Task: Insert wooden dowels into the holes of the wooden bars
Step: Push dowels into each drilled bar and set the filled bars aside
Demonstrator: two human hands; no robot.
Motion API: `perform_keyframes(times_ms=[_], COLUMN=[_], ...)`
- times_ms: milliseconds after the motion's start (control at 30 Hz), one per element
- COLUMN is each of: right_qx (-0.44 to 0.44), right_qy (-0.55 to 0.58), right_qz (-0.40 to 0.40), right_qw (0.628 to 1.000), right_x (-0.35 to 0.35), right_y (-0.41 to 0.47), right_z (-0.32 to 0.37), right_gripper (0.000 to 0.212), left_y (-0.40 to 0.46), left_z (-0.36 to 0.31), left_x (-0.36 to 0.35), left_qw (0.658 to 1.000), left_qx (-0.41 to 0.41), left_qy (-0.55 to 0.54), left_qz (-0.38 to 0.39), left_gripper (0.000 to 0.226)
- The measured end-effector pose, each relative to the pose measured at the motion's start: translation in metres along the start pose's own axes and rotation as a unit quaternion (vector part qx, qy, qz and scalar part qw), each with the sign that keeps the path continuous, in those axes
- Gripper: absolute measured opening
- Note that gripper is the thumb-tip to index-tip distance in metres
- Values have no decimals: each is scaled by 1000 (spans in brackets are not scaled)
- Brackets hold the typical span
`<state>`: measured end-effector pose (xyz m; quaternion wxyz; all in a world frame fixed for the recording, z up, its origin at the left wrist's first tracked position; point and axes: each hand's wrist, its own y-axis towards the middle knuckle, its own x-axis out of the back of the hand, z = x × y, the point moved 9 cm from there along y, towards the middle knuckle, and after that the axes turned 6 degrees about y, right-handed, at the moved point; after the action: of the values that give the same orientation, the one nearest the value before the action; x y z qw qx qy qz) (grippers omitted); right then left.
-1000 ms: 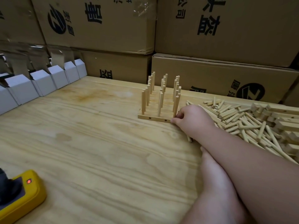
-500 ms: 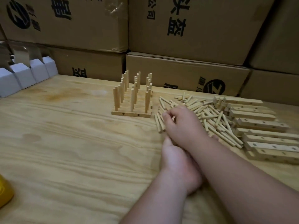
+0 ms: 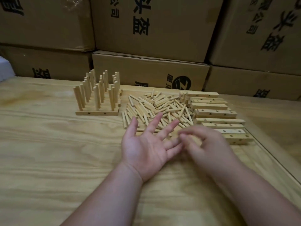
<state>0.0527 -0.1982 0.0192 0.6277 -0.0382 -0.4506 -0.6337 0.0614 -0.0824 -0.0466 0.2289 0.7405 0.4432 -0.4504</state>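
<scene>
Several finished wooden bars [image 3: 96, 113] lie side by side at the back left, each with upright dowels [image 3: 97, 97] standing in its holes. A loose pile of dowels [image 3: 156, 105] lies in the middle. To its right, bare bars with holes [image 3: 216, 113] lie in a row. My left hand [image 3: 146, 144] is palm up in front of the pile, its fingers spread and holding nothing. My right hand [image 3: 206, 144] is just to the right of it, blurred, with its fingers curled towards the left fingertips. Whether it holds anything is unclear.
The work lies on a pale plywood table [image 3: 48, 152] whose right edge runs diagonally at the lower right. Stacked cardboard boxes [image 3: 149, 70] wall off the back. A white box corner [image 3: 4, 69] shows at the far left.
My right hand left the finished bars, passed over the dowel pile and drew back. My left hand came out from under my right arm and turned palm up. The view swung right.
</scene>
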Motion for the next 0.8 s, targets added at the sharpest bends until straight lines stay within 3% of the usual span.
perform_keyframes(times_ms=[67, 133, 233, 300, 400, 567, 800], right_qx=[-33, -115, -230, -262, -246, -183, -241], right_qy=[-94, -135, -189, -219, -261, -352, -334], right_qz=[-117, -159, -121, -80, -77, -78, -58], right_qw=[988, 971, 947, 937, 930, 914, 909], right_x=[37, 57, 57, 49, 48, 45, 47], right_y=[7, 3, -13, -19, -19, -10, -18], right_z=[-20, -49, -85, -94, -91, -73, -81], right_gripper=[12, 16, 22, 29, 32, 15, 25], left_y=[5, 9, 10, 10, 10, 11, 10], left_z=[-9, -7, -14, -17, -20, -18, -18], left_x=[9, 16, 28, 37, 40, 36, 35], left_qw=[1000, 998, 993, 989, 986, 989, 989], left_qx=[-18, -38, -70, -87, -103, -100, -101], left_qy=[8, 36, 54, 48, 50, 63, 65], left_qz=[-13, -27, -84, -109, -123, -88, -91], left_gripper=[74, 71, 62, 56, 52, 53, 50])
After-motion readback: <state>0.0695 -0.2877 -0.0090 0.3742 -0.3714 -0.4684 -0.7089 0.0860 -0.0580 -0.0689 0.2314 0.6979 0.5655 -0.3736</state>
